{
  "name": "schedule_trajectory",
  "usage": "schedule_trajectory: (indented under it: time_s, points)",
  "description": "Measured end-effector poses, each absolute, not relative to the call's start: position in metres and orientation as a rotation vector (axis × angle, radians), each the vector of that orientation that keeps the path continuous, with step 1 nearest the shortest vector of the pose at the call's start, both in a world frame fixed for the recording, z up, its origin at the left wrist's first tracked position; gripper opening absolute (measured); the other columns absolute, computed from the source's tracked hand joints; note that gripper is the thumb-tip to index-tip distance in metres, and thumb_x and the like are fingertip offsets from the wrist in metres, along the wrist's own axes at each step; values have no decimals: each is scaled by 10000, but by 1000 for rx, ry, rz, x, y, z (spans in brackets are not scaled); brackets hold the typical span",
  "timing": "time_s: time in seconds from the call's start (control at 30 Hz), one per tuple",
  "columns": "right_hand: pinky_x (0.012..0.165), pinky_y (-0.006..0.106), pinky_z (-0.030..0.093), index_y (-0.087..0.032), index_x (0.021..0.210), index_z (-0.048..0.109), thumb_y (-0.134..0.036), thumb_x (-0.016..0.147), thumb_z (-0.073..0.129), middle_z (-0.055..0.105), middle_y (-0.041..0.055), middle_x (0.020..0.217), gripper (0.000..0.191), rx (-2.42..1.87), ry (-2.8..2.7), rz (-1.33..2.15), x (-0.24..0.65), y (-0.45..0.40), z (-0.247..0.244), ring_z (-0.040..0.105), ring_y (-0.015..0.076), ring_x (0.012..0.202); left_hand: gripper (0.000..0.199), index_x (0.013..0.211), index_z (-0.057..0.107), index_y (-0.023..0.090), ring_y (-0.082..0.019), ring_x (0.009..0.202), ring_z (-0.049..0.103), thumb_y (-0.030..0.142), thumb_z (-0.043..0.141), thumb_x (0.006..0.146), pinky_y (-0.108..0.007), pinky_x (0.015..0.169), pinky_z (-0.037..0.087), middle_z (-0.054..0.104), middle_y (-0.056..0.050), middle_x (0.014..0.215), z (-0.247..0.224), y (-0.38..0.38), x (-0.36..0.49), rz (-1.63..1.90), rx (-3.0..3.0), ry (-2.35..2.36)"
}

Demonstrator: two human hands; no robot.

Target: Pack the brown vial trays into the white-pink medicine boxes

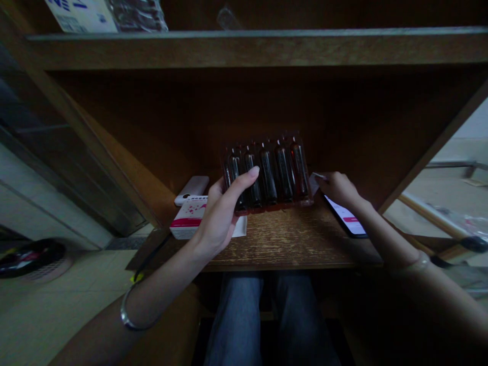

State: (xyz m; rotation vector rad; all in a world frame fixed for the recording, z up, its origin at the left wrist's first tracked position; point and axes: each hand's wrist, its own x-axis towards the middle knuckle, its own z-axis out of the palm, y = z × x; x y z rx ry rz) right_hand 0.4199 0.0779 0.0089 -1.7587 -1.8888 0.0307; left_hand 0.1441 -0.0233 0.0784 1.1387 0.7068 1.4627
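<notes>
My left hand (221, 216) grips the left end of a clear plastic tray of dark vials (282, 175), with the thumb lying across the front. Several brown vials stand side by side in the tray, which is raised above the wooden desktop. My right hand (339, 189) is closed in a pinch on a small, pale, thin piece (317, 179), beside the tray's right edge; its exact kind is unclear. Below that hand lies a phone (346, 217) with a lit screen, partly covered by the wrist. A white and pink box (186, 219) sits left of my left hand.
Behind the box lies a pale flat device (194, 187). Wooden side walls and a shelf (244, 51) enclose the desktop (285, 241). Up on the shelf are a printed box (82, 15) and clear plastic packaging (137, 14). A basket (41, 262) stands on the floor at left.
</notes>
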Motion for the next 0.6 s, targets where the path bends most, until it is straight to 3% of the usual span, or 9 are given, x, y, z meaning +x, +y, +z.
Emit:
schedule_trajectory:
  time_s: [0.1, 0.3, 0.43, 0.53, 0.6]
  points:
    - [613, 328, 447, -170, 879, 741, -318, 906, 452, 739, 127, 811, 326, -1682, -1858, -8, 398, 56, 33, 693, 251, 761, 243, 983, 722, 192, -230, 1016, 710, 351, 741, 800, -329, 898, 567, 769, -46, 1056, 79, -24, 145, 1441, 1113, 733]
    - [565, 328, 454, -231, 746, 598, -227, 747, 593, 722, 54, 725, 6, -1301, -1642, 48, 358, 10, 60, 665, 210, 649, 295, 990, 731, 184, -228, 927, 721, 399, 752, 789, -317, 805, 583, 769, -46, 943, 78, -27, 145, 1410, 1090, 775]
    - [495, 311, 388, -256, 760, 480, -188, 731, 588, 678, 15, 609, 130, -1320, -1626, 82, 352, -1, 63, 609, 189, 525, 239, 938, 736, 194, -194, 874, 719, 382, 752, 792, -257, 706, 576, 768, -21, 910, 81, -30, 145, 1421, 1088, 747]
    - [463, 306, 370, -255, 803, 475, -230, 792, 576, 615, -12, 527, 104, -1354, -1595, 92, 351, -3, 65, 531, 163, 441, 242, 922, 730, 182, -203, 945, 718, 380, 759, 785, -254, 759, 583, 772, -30, 968, 82, -32, 146, 1410, 1104, 733]
    - [487, 322, 413, -239, 853, 525, -263, 841, 546, 644, 17, 603, 34, -1327, -1569, 77, 350, -3, 65, 562, 177, 492, 267, 941, 731, 176, -224, 1029, 704, 382, 771, 775, -272, 848, 579, 772, -43, 1003, 82, -32, 146, 1405, 1124, 733]
